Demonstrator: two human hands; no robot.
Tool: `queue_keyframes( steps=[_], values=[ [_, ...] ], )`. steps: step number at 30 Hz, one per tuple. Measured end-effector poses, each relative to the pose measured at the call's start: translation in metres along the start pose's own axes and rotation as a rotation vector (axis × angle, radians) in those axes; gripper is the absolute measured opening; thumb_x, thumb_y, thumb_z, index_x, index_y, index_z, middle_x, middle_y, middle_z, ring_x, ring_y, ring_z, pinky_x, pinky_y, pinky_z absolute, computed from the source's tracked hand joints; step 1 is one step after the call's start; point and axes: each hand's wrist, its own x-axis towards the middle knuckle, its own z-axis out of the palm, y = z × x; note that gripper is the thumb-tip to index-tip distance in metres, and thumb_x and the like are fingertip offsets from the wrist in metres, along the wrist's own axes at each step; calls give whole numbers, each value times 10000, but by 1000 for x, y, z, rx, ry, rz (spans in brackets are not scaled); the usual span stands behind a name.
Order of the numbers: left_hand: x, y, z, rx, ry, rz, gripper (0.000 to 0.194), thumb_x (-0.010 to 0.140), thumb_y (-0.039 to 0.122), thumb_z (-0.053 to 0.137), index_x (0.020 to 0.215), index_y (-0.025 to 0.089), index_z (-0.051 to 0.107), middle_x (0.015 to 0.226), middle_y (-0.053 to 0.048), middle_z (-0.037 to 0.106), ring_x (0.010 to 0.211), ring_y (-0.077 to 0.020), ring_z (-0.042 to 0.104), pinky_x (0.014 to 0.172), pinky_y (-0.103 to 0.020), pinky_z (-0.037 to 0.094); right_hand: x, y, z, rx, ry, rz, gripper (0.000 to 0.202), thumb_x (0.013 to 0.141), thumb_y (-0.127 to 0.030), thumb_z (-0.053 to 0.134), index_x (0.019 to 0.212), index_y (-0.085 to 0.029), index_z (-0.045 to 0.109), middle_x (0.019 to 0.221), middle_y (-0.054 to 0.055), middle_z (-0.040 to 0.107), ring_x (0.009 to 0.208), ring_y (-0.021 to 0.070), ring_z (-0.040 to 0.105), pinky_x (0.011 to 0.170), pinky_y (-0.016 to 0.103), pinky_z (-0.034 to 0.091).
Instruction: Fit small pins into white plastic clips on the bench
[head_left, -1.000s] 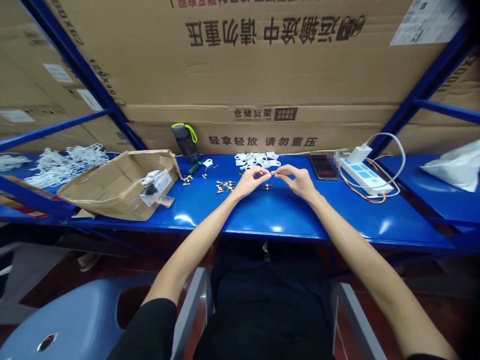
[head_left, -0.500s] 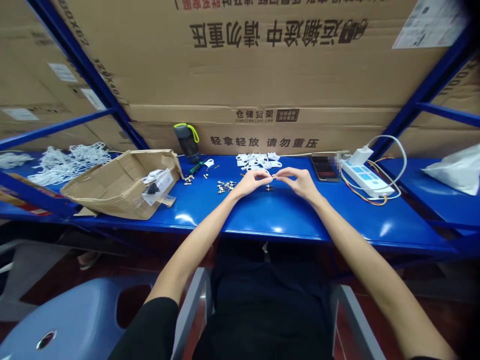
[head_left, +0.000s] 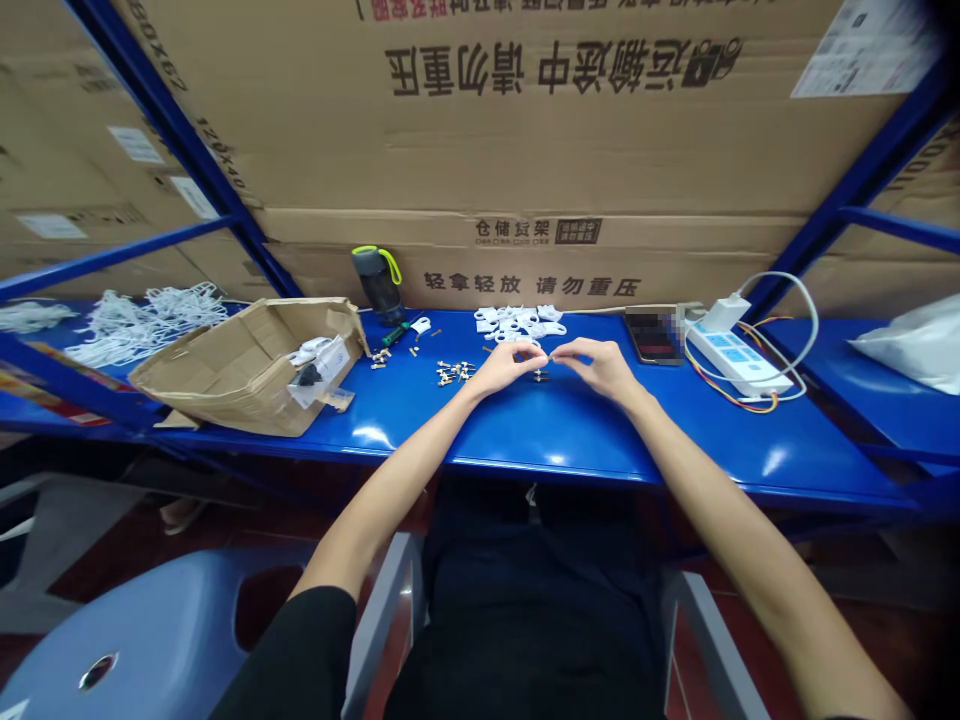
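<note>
My left hand (head_left: 510, 368) is closed in a pinch above the blue tabletop (head_left: 555, 425). Facing it, my right hand (head_left: 600, 368) pinches too, and the fingertips of both almost meet. Whatever sits between them is too small and too covered to name. Small brass-coloured metal parts (head_left: 539, 377) lie just below the fingertips. Left of my left hand is a loose pile of similar brass and white parts (head_left: 454, 374). Beyond my hands lies a heap of white plastic pieces (head_left: 517, 322).
An open cardboard box (head_left: 225, 385) with packets stands left, near white cords (head_left: 150, 325). A dark bottle (head_left: 377, 285) and a green-handled tool (head_left: 395, 334) are at the back. A phone (head_left: 651, 335) and a white power strip (head_left: 739, 355) with cables lie right.
My hands keep nearly the same place, fingertips together. The thin brass-coloured piece seen between them earlier is now mostly hidden. The view has shifted slightly.
</note>
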Motion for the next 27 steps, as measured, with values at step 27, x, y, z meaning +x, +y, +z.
queue_keyframes(
  steps=[27],
  values=[
    [-3,5,-3,180,175,187,339,933,553,747,890,230,836,928,-58,788,838,-214,666,823,-362,511,0,-8,12,54,89,125,330,970,-550,672,942,-258,824,954,54,824,833,251,727,752,386,569]
  ],
)
